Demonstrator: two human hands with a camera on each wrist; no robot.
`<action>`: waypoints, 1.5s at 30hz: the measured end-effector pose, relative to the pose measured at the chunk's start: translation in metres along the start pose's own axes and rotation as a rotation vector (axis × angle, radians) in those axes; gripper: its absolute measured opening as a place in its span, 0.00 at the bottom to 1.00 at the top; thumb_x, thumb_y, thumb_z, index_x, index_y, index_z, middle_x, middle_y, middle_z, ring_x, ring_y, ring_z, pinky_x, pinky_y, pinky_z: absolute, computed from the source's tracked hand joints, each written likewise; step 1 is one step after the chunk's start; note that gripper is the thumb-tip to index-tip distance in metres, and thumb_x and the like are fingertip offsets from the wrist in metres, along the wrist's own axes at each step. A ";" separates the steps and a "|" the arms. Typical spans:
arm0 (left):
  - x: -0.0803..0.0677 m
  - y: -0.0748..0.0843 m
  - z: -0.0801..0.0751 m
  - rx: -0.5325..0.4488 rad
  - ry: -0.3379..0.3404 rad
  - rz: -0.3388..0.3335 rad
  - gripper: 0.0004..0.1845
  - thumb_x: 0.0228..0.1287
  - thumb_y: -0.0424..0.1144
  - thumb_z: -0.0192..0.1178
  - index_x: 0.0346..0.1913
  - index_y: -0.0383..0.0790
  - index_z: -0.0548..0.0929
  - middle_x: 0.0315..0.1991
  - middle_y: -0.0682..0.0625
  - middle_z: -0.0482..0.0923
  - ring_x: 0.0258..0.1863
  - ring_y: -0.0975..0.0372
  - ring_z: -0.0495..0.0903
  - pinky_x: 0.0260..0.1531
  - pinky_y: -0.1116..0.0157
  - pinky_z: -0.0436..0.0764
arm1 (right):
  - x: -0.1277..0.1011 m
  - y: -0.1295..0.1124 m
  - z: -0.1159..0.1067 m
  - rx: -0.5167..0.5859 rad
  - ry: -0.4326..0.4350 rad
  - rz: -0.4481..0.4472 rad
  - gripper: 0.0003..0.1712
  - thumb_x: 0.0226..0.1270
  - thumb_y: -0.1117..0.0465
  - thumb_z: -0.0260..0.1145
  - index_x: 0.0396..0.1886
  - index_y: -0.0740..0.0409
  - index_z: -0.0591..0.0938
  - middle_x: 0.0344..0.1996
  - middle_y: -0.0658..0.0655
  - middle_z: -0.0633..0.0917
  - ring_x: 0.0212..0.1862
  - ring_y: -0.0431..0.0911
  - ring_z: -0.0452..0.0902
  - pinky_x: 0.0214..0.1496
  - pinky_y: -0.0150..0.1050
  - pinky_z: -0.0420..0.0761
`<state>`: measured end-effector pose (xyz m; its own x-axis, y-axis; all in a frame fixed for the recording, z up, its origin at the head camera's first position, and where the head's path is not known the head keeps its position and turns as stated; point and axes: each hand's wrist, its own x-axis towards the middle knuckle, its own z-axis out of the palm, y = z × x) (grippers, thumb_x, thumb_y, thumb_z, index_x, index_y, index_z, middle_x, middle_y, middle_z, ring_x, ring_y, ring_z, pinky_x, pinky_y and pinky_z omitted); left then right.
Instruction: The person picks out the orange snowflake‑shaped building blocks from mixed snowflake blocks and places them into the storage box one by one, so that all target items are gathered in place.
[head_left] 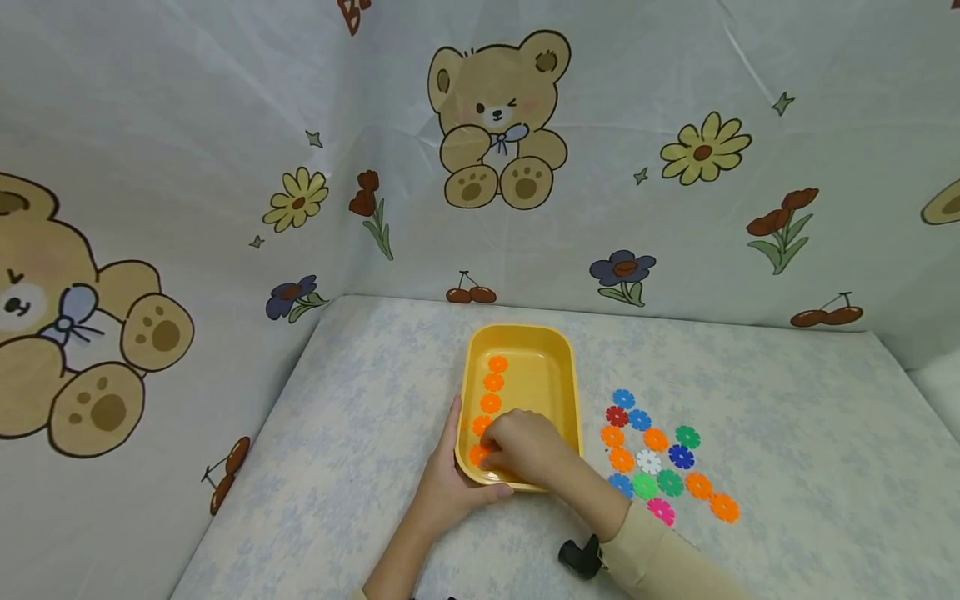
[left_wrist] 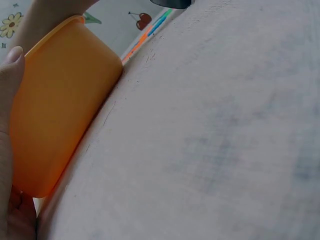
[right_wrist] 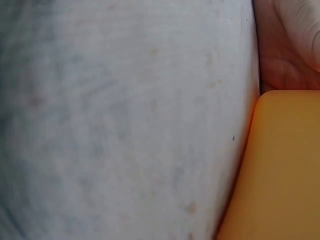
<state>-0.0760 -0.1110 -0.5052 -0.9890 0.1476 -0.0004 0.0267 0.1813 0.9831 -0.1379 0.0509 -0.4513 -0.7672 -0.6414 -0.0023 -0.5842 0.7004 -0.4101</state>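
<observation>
A yellow plastic tray (head_left: 525,333) stands on the table. Inside, along its left side, several orange notched plastic discs (head_left: 491,403) lie in a row. My left hand (head_left: 448,482) holds the tray's near left corner, fingers along the left wall and thumb along the near one. The left wrist view shows the tray's outer wall (left_wrist: 65,100) between thumb and fingers. My right hand (head_left: 525,446) reaches over the near right part of the tray, its fingers curled down at the nearest orange disc (head_left: 477,455), which it pinches and partly covers. The right wrist view leaves its fingertips out.
Right of the tray, several loose notched discs lie flat, among them a white disc (head_left: 648,462), a red disc (head_left: 617,416) and a pink disc (head_left: 661,511). A black object (head_left: 580,558) sits by the right wrist. Behind the table hangs a bear-print cloth (head_left: 615,83).
</observation>
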 end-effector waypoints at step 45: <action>0.001 -0.003 0.002 -0.134 -0.029 0.004 0.71 0.46 0.39 0.80 0.80 0.61 0.35 0.80 0.55 0.48 0.72 0.58 0.67 0.67 0.67 0.70 | -0.139 0.140 -0.068 -0.037 0.019 0.520 0.29 0.59 0.45 0.74 0.53 0.60 0.85 0.41 0.56 0.84 0.41 0.49 0.78 0.43 0.52 0.83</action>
<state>-0.0773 -0.1095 -0.5081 -0.9842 0.1769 0.0006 0.0094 0.0490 0.9988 -0.1310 0.2597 -0.4462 -0.9629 -0.2004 -0.1808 -0.1334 0.9357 -0.3267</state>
